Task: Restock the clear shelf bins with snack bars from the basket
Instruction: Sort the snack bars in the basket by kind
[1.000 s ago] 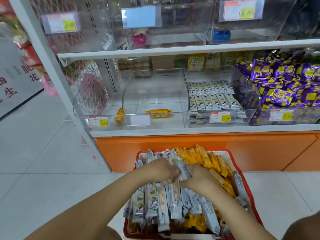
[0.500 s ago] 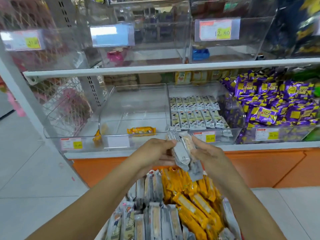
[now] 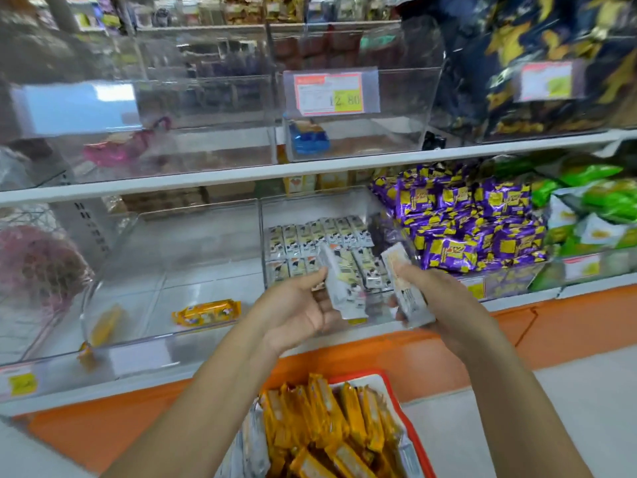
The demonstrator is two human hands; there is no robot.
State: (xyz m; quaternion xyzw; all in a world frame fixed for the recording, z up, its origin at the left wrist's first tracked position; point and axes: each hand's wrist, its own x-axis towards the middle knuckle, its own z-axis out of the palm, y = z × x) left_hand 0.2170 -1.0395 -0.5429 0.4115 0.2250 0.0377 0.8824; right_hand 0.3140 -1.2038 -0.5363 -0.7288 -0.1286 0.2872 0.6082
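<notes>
Two silver bars (image 3: 343, 288) held before part-filled bin (image 3: 320, 208).

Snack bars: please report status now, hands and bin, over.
Left hand grips one white bar; right hand grips second bar. Both in front of bin of matching bars. Nothing seen blocking it.

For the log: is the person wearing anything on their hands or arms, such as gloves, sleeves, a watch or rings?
Nothing worn shows. The left hand and right hand are ungloved, with no ring that I can make out. The left arm and right arm are uncovered to the picture's lower edge: no sleeve, watch or bracelet. Slight blur could hide small details.
</notes>
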